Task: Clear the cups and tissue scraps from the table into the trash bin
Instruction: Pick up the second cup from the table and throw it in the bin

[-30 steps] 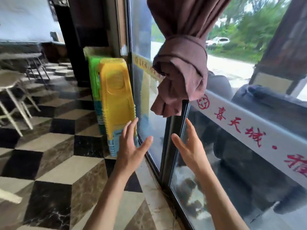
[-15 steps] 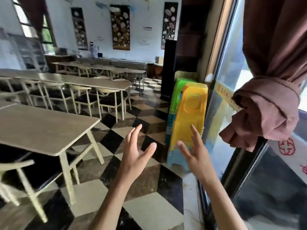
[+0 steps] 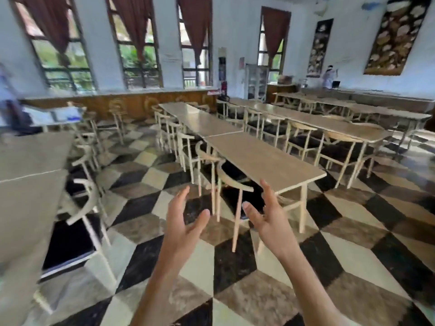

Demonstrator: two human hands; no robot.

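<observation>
My left hand (image 3: 183,222) and my right hand (image 3: 266,215) are raised in front of me over the checkered floor, palms facing each other, fingers spread, holding nothing. A long pale wooden table (image 3: 263,158) runs away from me just beyond my right hand, and its top is bare. Another table (image 3: 30,175) fills the left edge of the view. No cups, tissue scraps or trash bin show anywhere in the view.
White chairs (image 3: 233,184) stand tucked along the tables. More tables (image 3: 329,123) line the right side. A person in white (image 3: 328,76) stands at the far counter, and a blurred person (image 3: 9,107) is at the far left. Open checkered floor (image 3: 235,278) lies underfoot.
The view has swung left, away from the glass door, curtain and stacked yellow stools, onto the dining hall with its tables. Both hands stay raised and empty.
</observation>
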